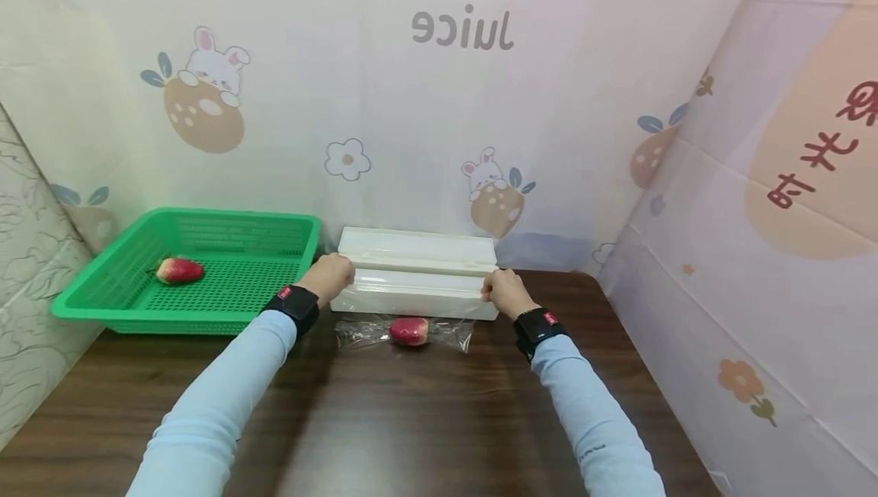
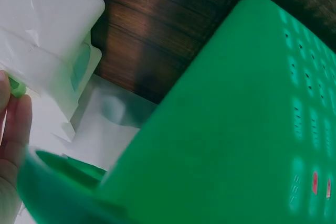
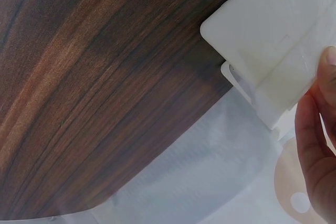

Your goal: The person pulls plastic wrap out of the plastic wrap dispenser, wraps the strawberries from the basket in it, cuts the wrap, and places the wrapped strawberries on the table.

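Note:
A white cling film dispenser (image 1: 414,295) stands by the back wall, its lid (image 1: 418,242) raised. Glossy film (image 2: 31,38) drapes over its front in the left wrist view. At the left end, my left hand (image 1: 329,277) pinches the film edge, fingertips beside a small green piece (image 2: 17,86). My right hand (image 1: 507,293) pinches the film at the opposite end, thumb and fingers close together; the film between them is hard to make out. Just in front of the dispenser, a red-and-yellow fruit (image 1: 409,331) lies wrapped in clear film (image 1: 449,333) with loose ends.
To the left stands a green plastic basket (image 1: 206,327) holding another red-and-yellow fruit (image 1: 181,270). Its side is close to my left hand. Printed cloth (image 1: 411,101) covers the walls behind and to the right of the dark wooden table (image 1: 405,428).

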The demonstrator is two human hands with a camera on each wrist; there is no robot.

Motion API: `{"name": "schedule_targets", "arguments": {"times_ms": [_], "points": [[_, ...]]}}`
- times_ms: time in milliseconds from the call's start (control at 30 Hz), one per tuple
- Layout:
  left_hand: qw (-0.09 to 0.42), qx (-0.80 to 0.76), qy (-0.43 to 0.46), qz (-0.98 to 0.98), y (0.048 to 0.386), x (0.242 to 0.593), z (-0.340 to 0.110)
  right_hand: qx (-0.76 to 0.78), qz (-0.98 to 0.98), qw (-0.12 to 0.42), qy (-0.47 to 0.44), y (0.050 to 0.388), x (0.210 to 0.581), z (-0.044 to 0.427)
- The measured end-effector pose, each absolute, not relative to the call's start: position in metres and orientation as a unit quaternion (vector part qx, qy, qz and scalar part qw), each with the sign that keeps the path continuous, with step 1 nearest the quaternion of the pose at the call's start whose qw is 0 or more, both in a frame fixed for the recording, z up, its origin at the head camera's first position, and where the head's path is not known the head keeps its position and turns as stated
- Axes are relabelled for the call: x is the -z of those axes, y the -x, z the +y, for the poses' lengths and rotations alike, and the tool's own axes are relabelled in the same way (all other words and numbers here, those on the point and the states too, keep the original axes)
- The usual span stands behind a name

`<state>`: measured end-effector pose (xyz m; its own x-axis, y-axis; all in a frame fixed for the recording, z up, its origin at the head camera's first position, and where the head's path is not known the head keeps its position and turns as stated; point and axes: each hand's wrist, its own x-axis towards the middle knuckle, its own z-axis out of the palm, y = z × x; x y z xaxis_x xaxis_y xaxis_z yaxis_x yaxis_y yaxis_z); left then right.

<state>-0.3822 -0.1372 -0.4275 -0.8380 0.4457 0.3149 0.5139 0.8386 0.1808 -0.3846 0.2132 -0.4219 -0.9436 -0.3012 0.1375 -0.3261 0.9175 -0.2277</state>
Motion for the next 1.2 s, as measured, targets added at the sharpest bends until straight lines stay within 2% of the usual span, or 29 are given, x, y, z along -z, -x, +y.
{"name": "schedule_targets", "arguments": {"times_ms": [367,633,800,967,1033,1200], "points": [[0.121,0.127,0.256,-0.951,0.384,0.427,-0.148,-0.127,-0.976,0.06,-0.164,0.385,0.421,0.215],[0.097,0.131,0.224,-0.961,0.377,0.423,-0.148,-0.13,-0.973,0.074,-0.175,0.385,0.424,0.216],[0.12,0.124,0.246,-0.954,0.355,0.412,-0.121,-0.134,-0.974,0.069,-0.171,0.385,0.423,0.215],[0.155,0.144,0.377,-0.902,0.333,0.428,-0.07,-0.146,-0.975,0.064,-0.154,0.382,0.42,0.217],[0.159,0.138,0.404,-0.89,0.328,0.44,-0.055,-0.147,-0.975,0.062,-0.154,0.382,0.419,0.217],[0.146,0.128,0.38,-0.905,0.325,0.465,-0.037,-0.146,-0.975,0.049,-0.161,0.382,0.419,0.217]]}}
